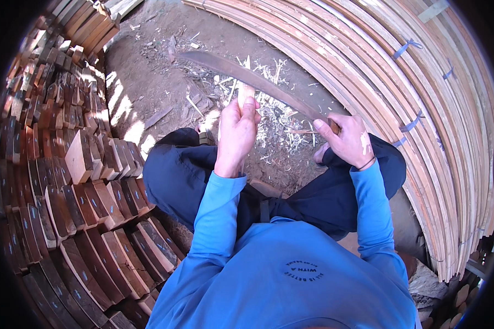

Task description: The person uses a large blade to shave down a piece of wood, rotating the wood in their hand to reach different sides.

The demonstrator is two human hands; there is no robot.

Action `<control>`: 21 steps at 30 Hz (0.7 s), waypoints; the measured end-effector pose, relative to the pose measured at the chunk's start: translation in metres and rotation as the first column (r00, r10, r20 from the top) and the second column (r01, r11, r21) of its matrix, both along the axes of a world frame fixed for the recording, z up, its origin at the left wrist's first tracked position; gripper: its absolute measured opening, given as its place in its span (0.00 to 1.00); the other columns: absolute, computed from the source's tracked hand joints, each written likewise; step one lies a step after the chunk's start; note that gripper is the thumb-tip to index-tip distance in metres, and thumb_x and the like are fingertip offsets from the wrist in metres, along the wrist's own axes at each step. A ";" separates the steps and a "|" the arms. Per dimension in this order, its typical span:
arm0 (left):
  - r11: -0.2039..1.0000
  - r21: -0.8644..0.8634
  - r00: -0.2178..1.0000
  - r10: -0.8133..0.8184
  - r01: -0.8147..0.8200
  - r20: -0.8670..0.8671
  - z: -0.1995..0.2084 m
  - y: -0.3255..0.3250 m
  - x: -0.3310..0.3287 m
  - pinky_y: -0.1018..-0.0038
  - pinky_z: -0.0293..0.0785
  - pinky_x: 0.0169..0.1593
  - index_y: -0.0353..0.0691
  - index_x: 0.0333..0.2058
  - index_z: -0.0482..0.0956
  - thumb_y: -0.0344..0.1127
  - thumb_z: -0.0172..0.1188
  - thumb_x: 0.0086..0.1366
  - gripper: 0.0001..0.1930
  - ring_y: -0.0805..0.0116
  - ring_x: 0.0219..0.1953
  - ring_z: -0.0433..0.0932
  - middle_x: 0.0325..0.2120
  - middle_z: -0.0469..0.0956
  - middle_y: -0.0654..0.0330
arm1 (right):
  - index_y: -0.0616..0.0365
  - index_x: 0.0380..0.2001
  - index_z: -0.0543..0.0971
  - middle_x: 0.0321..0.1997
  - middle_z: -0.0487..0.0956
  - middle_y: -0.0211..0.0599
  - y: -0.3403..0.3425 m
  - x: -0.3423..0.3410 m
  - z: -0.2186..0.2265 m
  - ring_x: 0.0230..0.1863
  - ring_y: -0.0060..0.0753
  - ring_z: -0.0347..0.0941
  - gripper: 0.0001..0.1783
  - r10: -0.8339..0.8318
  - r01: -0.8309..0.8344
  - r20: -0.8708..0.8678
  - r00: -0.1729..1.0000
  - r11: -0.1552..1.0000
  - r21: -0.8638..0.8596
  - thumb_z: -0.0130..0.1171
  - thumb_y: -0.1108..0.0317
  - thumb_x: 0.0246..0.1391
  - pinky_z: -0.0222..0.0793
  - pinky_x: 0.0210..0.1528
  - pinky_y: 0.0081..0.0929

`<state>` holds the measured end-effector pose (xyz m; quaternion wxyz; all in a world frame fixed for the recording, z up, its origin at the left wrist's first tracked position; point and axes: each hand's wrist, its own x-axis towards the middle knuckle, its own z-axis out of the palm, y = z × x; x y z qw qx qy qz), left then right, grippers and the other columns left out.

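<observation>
Wood strip (245, 90), perhaps, against blade (241, 74)

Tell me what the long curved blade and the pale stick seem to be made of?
The blade looks like dull, dark metal, probably steel: thin, brownish-grey, no shine. The stick in the left hand looks like bare, freshly cut wood: pale and unfinished, with matching shavings on the ground. The right hand covers the blade's handle.

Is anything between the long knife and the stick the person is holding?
Nothing visible: the long curved brown blade lies right against the pale wooden stick held upright in the left hand, while the right hand grips the blade's handle.
</observation>
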<state>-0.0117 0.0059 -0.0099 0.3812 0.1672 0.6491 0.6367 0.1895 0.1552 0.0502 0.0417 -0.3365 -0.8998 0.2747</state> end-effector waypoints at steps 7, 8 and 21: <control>0.999 -0.037 0.987 -0.014 0.008 -0.159 0.001 -0.004 -0.002 0.80 0.56 0.20 0.37 0.39 0.75 0.40 0.50 0.80 0.13 0.85 0.17 0.62 0.19 0.68 0.72 | 0.61 0.24 0.84 0.14 0.75 0.51 -0.002 0.012 -0.006 0.22 0.56 0.77 0.36 0.070 -0.085 0.083 0.994 0.979 0.185 0.61 0.33 0.58 0.75 0.31 0.45; 0.999 -0.036 0.985 0.005 -0.011 -0.173 0.000 -0.003 -0.002 0.80 0.57 0.20 0.37 0.38 0.75 0.40 0.50 0.80 0.13 0.84 0.17 0.62 0.19 0.68 0.72 | 0.61 0.24 0.84 0.14 0.76 0.51 -0.001 0.010 -0.009 0.22 0.56 0.78 0.36 0.075 -0.092 0.089 0.993 0.973 0.211 0.61 0.33 0.58 0.75 0.31 0.45; 1.000 -0.027 0.996 0.002 -0.004 -0.092 -0.003 -0.006 -0.005 0.73 0.66 0.26 0.34 0.39 0.77 0.39 0.51 0.78 0.13 0.79 0.21 0.69 0.20 0.73 0.66 | 0.66 0.26 0.83 0.22 0.78 0.57 0.055 -0.019 -0.039 0.29 0.58 0.78 0.42 -0.287 0.285 0.022 0.958 0.957 0.056 0.52 0.30 0.63 0.72 0.37 0.50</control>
